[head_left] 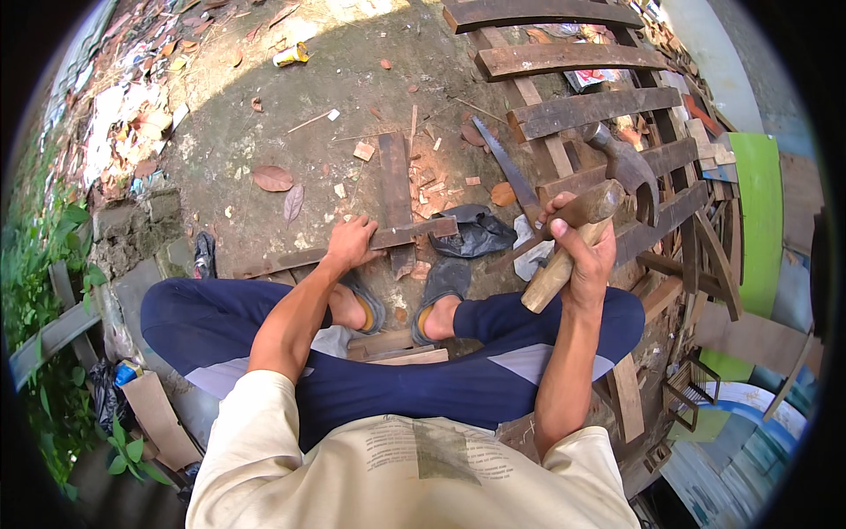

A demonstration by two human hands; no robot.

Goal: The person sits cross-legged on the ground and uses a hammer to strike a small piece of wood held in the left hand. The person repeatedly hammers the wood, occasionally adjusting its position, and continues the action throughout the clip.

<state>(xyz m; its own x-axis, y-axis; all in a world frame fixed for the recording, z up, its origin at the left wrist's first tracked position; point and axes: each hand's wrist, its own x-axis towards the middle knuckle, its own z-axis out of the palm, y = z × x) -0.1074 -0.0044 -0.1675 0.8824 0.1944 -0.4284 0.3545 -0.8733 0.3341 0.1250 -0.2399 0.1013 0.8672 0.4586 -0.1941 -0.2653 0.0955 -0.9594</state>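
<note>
My left hand (354,244) lies spread on a dark narrow wooden slat (432,228), pressing it where it crosses over another short board (395,172) on the ground. Raised at the right, my right hand (585,251) is wrapped round the thick wooden handle of a claw hammer (626,166). The hammer's metal head is up and away from the slats. Between my hands, a black plastic bag (478,231) lies by the slat's end. A hand saw (507,163) rests with its blade pointing away from me; its near end is partly hidden.
A slatted wooden frame (582,106) stands close on the right, with loose boards behind it. Wood chips (429,172) and dry leaves (273,178) litter the ground. A yellow cup (291,55) lies farther off. My feet (438,316) are just below the slat.
</note>
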